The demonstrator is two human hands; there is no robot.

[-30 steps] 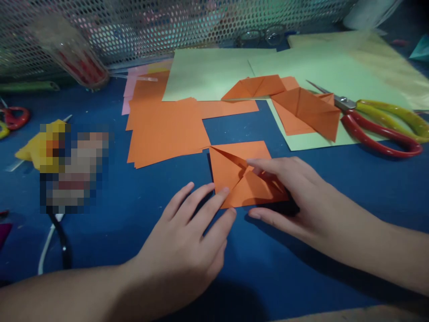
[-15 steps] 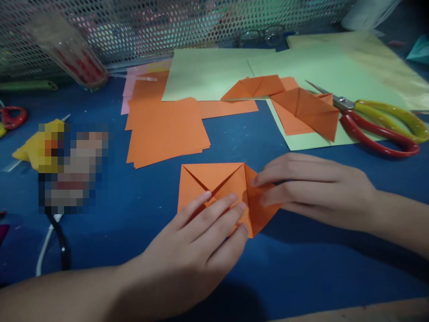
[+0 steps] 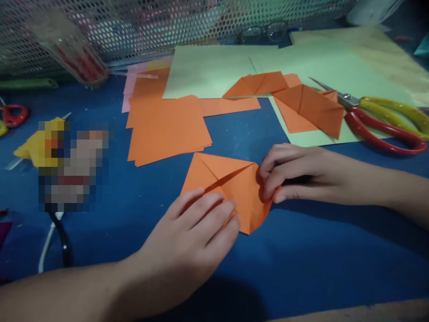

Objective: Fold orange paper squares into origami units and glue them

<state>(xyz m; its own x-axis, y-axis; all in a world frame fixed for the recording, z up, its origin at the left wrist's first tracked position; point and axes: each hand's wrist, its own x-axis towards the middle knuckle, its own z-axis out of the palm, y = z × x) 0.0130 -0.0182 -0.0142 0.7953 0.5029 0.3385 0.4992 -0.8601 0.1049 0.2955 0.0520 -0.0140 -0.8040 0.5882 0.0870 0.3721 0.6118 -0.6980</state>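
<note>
A square of orange paper point(image 3: 234, 179) with flaps folded toward its middle lies turned at an angle on the blue table. My left hand point(image 3: 201, 232) rests flat across its lower left part, fingers stretched and pressing it down. At the right, my right hand point(image 3: 291, 174) pinches the tip of the paper's right flap between thumb and fingers, and that flap bends upward. The left fingers hide part of the lower folds. Beyond my hands, folded orange pieces point(image 3: 308, 109) lie on light green sheets point(image 3: 208, 67).
Left of centre sits a stack of orange sheets point(image 3: 170, 129). Large scissors point(image 3: 368, 125) with red and yellow handles lie at the right. A jar point(image 3: 80, 62), a yellow paper shape point(image 3: 36, 145), red-handled scissors point(image 3: 15, 116) and a cable point(image 3: 63, 243) are at the left. Metal mesh point(image 3: 140, 27) runs behind.
The folded paper has turned clockwise a little, its upper left corner rising. My right fingers have closed on the flap's tip, and my left hand has shifted slightly left.
</note>
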